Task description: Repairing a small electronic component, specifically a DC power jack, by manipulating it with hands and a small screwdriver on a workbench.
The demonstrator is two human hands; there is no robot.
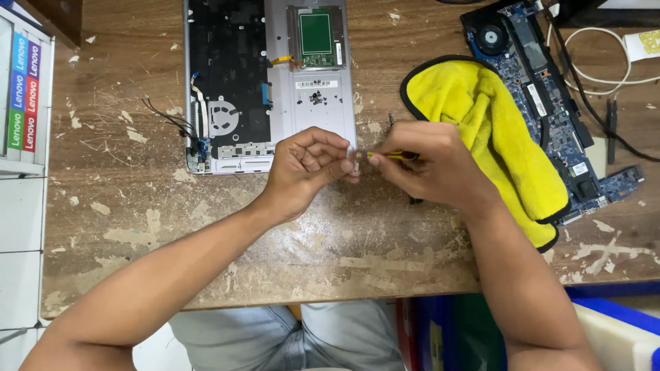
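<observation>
At the left of the worn wooden table (pixel 137 227) lies an opened laptop base (pixel 268 82), and just in front of its near edge the left hand (pixel 302 172) pinches a small pale part (pixel 355 159) between its closed fingertips. The part sits in the gap where both hands meet, touching the tip of a yellow-handled tool (pixel 392 156) gripped in the closed right hand (pixel 426 168). Further right lie a yellow cloth (pixel 495 130) and a blue circuit board (pixel 550 89).
</observation>
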